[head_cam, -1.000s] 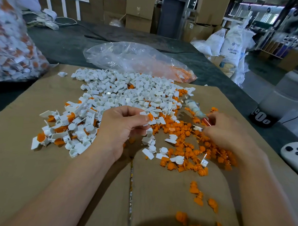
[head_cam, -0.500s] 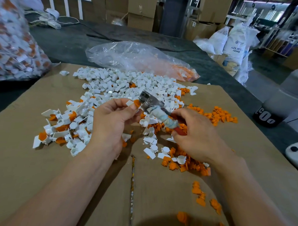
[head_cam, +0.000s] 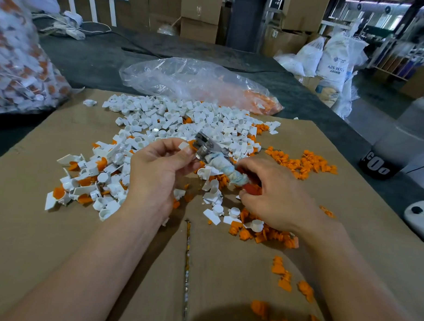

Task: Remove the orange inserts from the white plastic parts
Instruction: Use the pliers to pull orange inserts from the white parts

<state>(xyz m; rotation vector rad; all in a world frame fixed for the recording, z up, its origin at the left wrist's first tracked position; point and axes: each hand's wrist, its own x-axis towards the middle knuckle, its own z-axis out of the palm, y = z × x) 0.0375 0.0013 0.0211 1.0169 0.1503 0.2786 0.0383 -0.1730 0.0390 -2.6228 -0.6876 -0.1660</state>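
Mid-frame, the left hand (head_cam: 157, 173) pinches a part (head_cam: 184, 145); the right hand (head_cam: 274, 198) grips pliers (head_cam: 211, 152). Many inserts (head_cam: 299, 163) lie loose; unstripped parts (head_cam: 85, 180) remain at left.

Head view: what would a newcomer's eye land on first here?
The big heap of white parts on the cardboard, with loose orange inserts strewn to its right. In front, the left grip pinches one white piece up to metal pliers held by the right grip.
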